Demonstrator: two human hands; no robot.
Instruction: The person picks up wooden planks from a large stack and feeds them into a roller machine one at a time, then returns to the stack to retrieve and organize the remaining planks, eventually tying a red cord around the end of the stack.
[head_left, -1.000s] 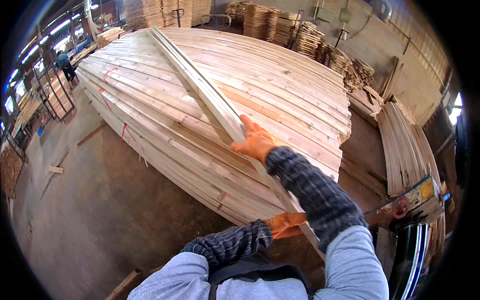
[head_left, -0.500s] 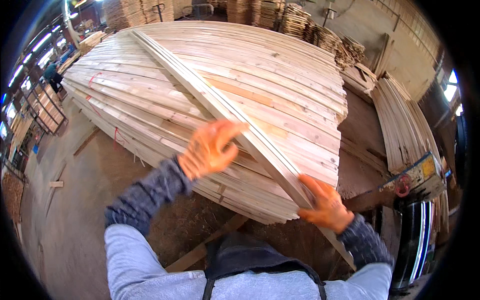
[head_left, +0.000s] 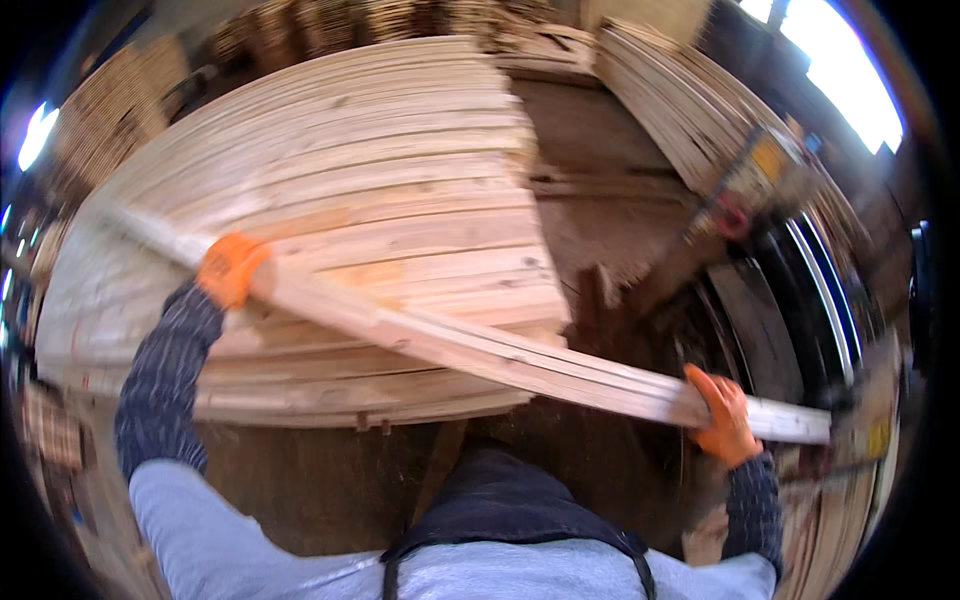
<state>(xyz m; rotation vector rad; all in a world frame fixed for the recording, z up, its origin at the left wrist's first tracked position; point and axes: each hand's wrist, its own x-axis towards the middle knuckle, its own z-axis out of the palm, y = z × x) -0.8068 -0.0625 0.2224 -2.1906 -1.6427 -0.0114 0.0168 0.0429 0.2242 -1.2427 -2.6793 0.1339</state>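
Note:
A bundle of long pale wooden boards (head_left: pixel 480 352) slants across in front of me, its near end out at the right. My left hand (head_left: pixel 230 272), in an orange glove, is wrapped round the boards toward their far left part. Close to the right end, my right hand (head_left: pixel 724 418), gloved alike, grips them with the thumb on top. How many boards are in the bundle I cannot tell. Beneath the left part of the bundle lies a wide stack of boards (head_left: pixel 430 222); the right part sticks out past the stack's edge.
Off to the right stands a worn metal machine part (head_left: pixel 765 165) with a yellow patch, beside a shiny black cylinder (head_left: pixel 805 300). Another pile of boards (head_left: pixel 665 100) lies at the back right. Stacked timber (head_left: pixel 125 100) stands at the back left.
My view has turned to the right. The left hand, loose beside the boards before, now holds them. The bundle has swung, its near end moving out to the right with my right hand.

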